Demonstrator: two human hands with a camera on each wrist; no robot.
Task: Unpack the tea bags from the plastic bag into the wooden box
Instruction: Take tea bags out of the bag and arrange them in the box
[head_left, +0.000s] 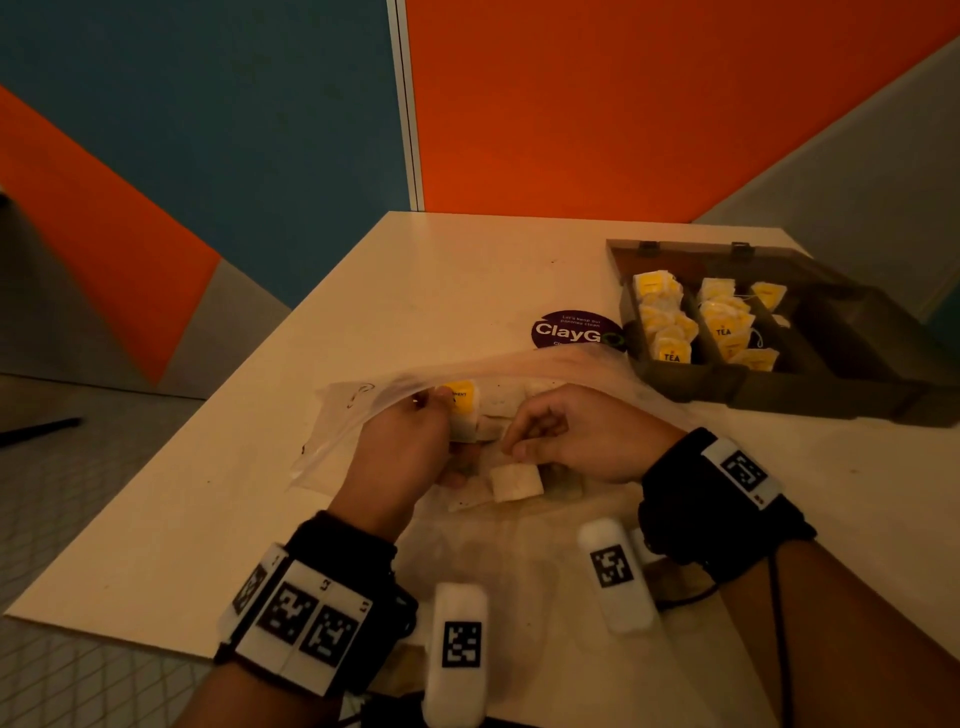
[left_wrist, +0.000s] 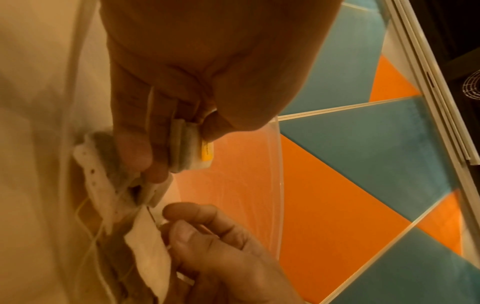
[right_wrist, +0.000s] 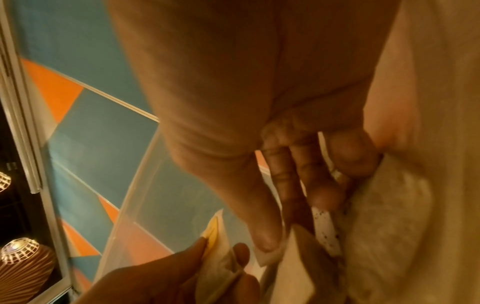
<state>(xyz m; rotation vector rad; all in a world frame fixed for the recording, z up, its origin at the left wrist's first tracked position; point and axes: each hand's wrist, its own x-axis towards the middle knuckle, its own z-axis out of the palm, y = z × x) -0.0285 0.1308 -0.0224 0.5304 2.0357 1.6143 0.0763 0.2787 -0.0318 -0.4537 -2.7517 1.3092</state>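
Both hands work inside the clear plastic bag (head_left: 519, 364) on the white table (head_left: 208, 519): left hand (head_left: 400, 447) pinches a small stack of tea bags (left_wrist: 187, 148), while right hand (head_left: 576, 436) pinches another tea bag (head_left: 514, 480) just beside it. Far right, well apart from the hands, the open wooden box (head_left: 831, 384) holds yellow-tagged tea bags.

Left hand (head_left: 402, 441) and right hand (head_left: 576, 434) were both pinched shut (fingertips near touching), forearms converging toward 12 o'clock.
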